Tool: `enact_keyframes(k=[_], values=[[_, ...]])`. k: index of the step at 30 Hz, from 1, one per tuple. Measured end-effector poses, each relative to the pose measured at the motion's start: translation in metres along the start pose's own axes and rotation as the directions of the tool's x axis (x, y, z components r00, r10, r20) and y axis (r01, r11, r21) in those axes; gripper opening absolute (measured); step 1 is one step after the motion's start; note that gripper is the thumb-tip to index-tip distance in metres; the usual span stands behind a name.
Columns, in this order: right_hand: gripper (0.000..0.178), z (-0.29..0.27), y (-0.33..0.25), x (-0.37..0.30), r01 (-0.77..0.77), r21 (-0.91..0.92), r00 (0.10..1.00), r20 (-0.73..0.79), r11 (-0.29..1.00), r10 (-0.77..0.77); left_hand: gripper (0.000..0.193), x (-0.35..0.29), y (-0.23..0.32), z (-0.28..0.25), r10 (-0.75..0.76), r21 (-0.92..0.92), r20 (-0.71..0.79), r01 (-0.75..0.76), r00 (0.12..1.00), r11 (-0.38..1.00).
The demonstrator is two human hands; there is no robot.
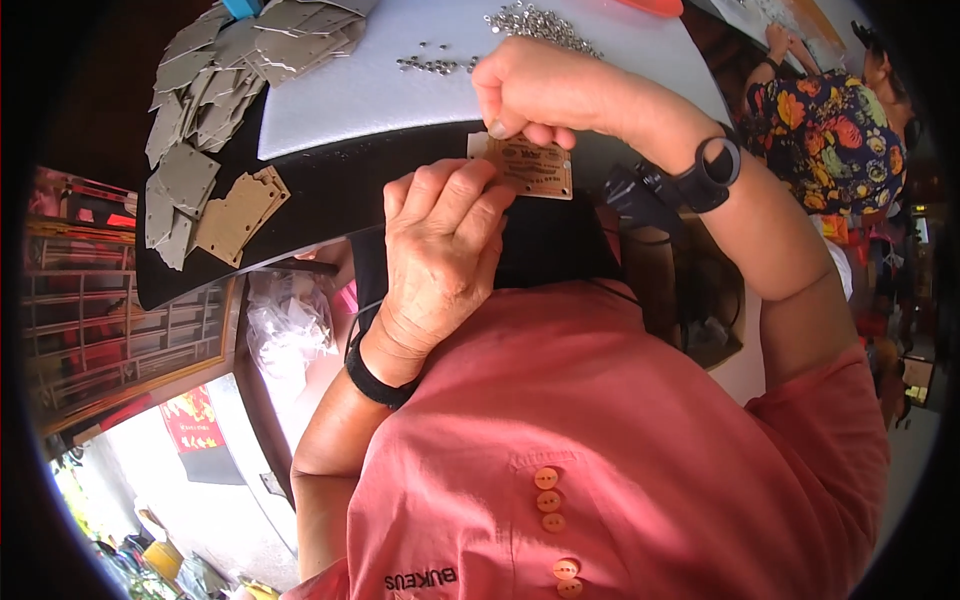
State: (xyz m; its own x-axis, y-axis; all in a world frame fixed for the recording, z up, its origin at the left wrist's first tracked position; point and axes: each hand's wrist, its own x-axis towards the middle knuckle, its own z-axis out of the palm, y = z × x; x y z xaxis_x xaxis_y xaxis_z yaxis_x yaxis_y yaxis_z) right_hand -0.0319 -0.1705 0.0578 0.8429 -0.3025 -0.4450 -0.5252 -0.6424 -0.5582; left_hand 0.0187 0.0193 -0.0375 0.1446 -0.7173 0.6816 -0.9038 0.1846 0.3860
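A small tan panel with dark print and holes near its edges is held above the front edge of the table. My left hand grips it by its left side, fingers curled over it. Over the panel's top edge, my right hand is closed in a pinch, thumb and fingertips at the panel. Whatever lies between those fingertips is too small or hidden to make out. Just beyond my right hand, many small shiny metal pieces lie heaped, with a smaller scatter of metal pieces to the left.
A white translucent mat covers part of the black table. Grey panels with holes are piled at the left; a few tan panels lie nearer. A clear plastic bag hangs below. Another person sits at far right.
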Motion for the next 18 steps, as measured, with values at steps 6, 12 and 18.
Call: enact_keyframes(k=[6,12,18], values=[[0.004,0.003,0.012,-0.006,0.091,0.134,0.995,-0.04,0.987,-0.086,0.031,0.004,0.003,0.0,-0.006,0.011,0.004,0.006,1.0,1.0],[0.007,0.025,0.05,-0.027,0.401,0.497,0.872,-0.465,0.77,-0.154,0.034,0.006,0.01,-0.013,-0.037,0.057,0.055,0.034,0.998,0.998],[0.006,0.055,0.08,-0.057,0.559,0.554,0.755,-0.647,0.617,-0.103,0.025,0.039,0.01,-0.022,-0.05,0.138,0.272,0.012,0.961,0.99]])
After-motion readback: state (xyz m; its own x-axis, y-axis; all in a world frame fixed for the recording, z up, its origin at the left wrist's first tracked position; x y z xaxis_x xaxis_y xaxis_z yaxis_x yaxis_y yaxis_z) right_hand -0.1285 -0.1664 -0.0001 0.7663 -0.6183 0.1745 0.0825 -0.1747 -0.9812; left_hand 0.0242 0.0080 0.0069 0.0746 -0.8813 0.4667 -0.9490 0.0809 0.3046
